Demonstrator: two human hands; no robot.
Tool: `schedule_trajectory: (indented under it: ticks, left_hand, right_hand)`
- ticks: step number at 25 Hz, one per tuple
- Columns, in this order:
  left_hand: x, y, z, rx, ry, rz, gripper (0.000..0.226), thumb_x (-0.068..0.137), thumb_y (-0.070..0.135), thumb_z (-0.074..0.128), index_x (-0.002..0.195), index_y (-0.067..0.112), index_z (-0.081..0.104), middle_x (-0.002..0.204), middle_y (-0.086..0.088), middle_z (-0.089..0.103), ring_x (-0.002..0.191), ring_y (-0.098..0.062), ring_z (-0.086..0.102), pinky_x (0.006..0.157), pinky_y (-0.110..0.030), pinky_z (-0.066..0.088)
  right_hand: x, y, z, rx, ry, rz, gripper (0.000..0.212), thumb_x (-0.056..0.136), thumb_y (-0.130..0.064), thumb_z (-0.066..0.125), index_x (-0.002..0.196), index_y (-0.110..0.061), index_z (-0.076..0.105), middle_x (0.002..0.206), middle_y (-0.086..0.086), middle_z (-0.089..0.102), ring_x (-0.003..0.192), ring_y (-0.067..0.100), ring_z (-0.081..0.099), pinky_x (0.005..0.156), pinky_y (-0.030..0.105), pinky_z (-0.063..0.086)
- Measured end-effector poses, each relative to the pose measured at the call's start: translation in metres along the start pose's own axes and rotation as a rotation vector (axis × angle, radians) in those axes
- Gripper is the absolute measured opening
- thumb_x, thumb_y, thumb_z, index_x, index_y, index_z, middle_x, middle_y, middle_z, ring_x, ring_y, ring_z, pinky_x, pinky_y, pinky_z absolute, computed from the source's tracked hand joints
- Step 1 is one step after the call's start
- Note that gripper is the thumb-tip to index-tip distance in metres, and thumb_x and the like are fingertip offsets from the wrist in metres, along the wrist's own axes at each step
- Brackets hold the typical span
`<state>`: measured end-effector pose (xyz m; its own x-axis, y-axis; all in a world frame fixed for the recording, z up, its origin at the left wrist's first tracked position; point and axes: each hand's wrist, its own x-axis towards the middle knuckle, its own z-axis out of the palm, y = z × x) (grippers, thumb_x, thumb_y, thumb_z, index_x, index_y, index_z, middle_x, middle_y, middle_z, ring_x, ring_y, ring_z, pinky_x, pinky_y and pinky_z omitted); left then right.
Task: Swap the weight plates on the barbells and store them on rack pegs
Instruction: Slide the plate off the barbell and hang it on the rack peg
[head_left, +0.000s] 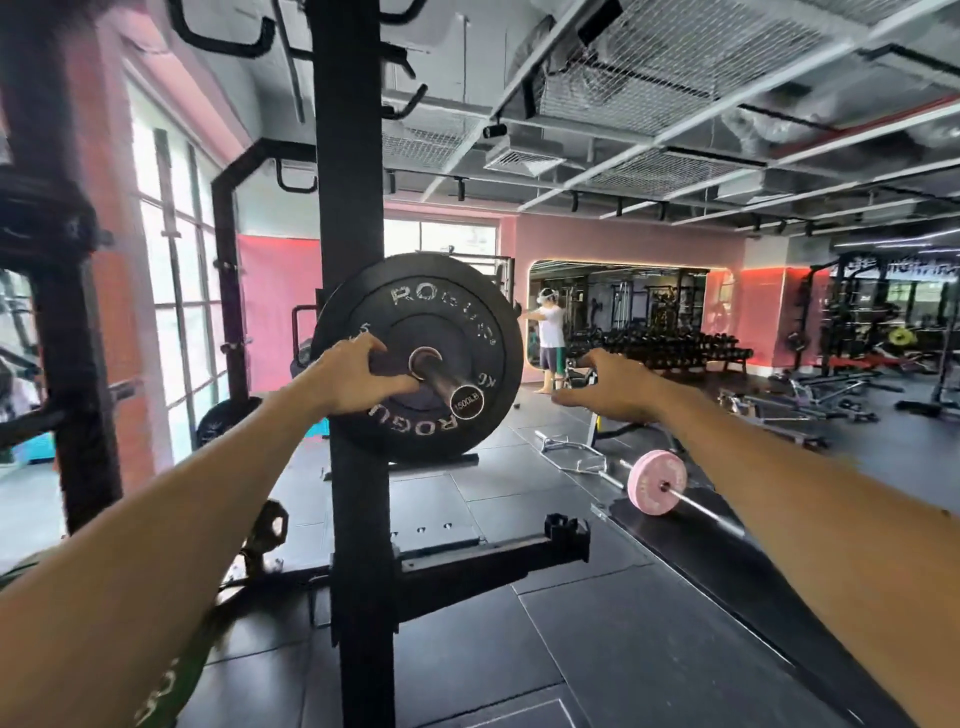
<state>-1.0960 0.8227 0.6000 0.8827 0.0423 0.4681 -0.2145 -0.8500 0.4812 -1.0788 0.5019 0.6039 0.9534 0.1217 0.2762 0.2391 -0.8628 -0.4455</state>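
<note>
Seen from head height, two bare forearms reaching forward and slightly up. Left hand (358, 376) pressed flat-fingered against the face of a black weight plate (418, 356), fingers spread over the hub just left of the bar's sleeve (447, 387), not closed around anything. Right hand (610, 387) held loosely open in the air, just right of the plate's edge and apart from it, thumb pointing back toward the plate. Plate seated upright on the sleeve, white lettering around its face, the sleeve's capped end sticking out toward the viewer between the two hands. Directly behind the left hand and the plate, a black rack upright (350, 260) running floor to ceiling, with a short black arm (493, 558) jutting out to the right well below the hands. Below and beyond the right forearm, a pink plate (657, 482) on a thin bar (711, 514) lying on the dark floor tiles. Farther off past the right hand, a wall mirror (618, 312) showing a standing person in white (549, 338), a long row of dumbbells (670, 345), and pink walls with more black rigs at far right.
</note>
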Motion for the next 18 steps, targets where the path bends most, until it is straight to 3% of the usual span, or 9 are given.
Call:
schedule_trajectory:
  ticks: [3, 4, 6, 7, 10, 12, 18]
  left_hand:
    - [0.028, -0.026, 0.008, 0.043, -0.007, -0.051, 0.081, 0.073, 0.055, 0.076, 0.135, 0.014, 0.045, 0.132, -0.008, 0.054, 0.115, -0.026, 0.055, 0.097, -0.038, 0.046]
    - [0.039, -0.036, 0.010, 0.057, -0.015, -0.062, 0.086, 0.070, 0.060, 0.076, 0.135, 0.014, 0.043, 0.133, -0.008, 0.053, 0.116, -0.027, 0.055, 0.099, -0.040, 0.046]
    - [0.064, -0.051, 0.013, 0.073, -0.014, -0.093, 0.100, 0.059, 0.072, 0.074, 0.136, 0.017, 0.040, 0.134, -0.008, 0.050, 0.119, -0.027, 0.052, 0.103, -0.044, 0.045]
    - [0.075, -0.057, 0.015, 0.083, -0.011, -0.108, 0.103, 0.058, 0.072, 0.075, 0.137, 0.017, 0.039, 0.136, -0.009, 0.047, 0.122, -0.029, 0.049, 0.106, -0.044, 0.042]
    - [0.110, -0.071, 0.019, 0.134, 0.067, -0.127, 0.111, 0.060, 0.067, 0.077, 0.145, 0.013, 0.030, 0.144, -0.014, 0.035, 0.132, -0.035, 0.039, 0.107, -0.047, 0.037]
    - [0.131, -0.079, 0.022, 0.151, 0.088, -0.156, 0.122, 0.054, 0.072, 0.076, 0.147, 0.013, 0.024, 0.148, -0.016, 0.029, 0.135, -0.037, 0.036, 0.108, -0.050, 0.037]
    - [0.191, -0.112, 0.036, 0.194, 0.219, -0.218, 0.150, 0.028, 0.090, 0.067, 0.149, 0.018, 0.017, 0.147, -0.015, 0.028, 0.133, -0.041, 0.038, 0.106, -0.057, 0.038]
  right_hand:
    - [0.050, 0.001, 0.017, 0.034, -0.003, -0.035, 0.108, 0.055, -0.077, 0.069, 0.139, -0.015, 0.041, 0.141, 0.007, 0.050, 0.121, 0.027, 0.053, 0.102, 0.042, 0.043]
    - [0.072, 0.004, 0.023, 0.063, -0.002, -0.045, 0.104, 0.053, -0.077, 0.069, 0.134, -0.016, 0.046, 0.133, 0.006, 0.056, 0.114, 0.025, 0.057, 0.095, 0.040, 0.047]
    - [0.110, 0.006, 0.030, 0.085, -0.010, -0.068, 0.072, 0.065, -0.064, 0.074, 0.117, -0.018, 0.055, 0.112, 0.002, 0.063, 0.100, 0.022, 0.061, 0.079, 0.031, 0.049]
    - [0.122, 0.005, 0.031, 0.106, -0.012, -0.081, 0.068, 0.066, -0.060, 0.076, 0.115, -0.018, 0.054, 0.111, 0.001, 0.063, 0.102, 0.023, 0.061, 0.079, 0.031, 0.050]
    - [0.163, 0.007, 0.034, 0.166, 0.024, -0.085, 0.103, 0.071, -0.052, 0.078, 0.145, -0.005, 0.025, 0.147, 0.010, 0.039, 0.132, 0.029, 0.044, 0.104, 0.036, 0.040]
    - [0.193, 0.011, 0.042, 0.184, 0.029, -0.092, 0.110, 0.072, -0.048, 0.079, 0.148, -0.003, 0.013, 0.155, 0.012, 0.027, 0.137, 0.031, 0.037, 0.109, 0.040, 0.036]
    - [0.281, 0.016, 0.062, 0.195, 0.052, -0.171, 0.122, 0.050, -0.060, 0.086, 0.145, -0.011, 0.026, 0.145, 0.008, 0.040, 0.130, 0.029, 0.045, 0.107, 0.043, 0.040]
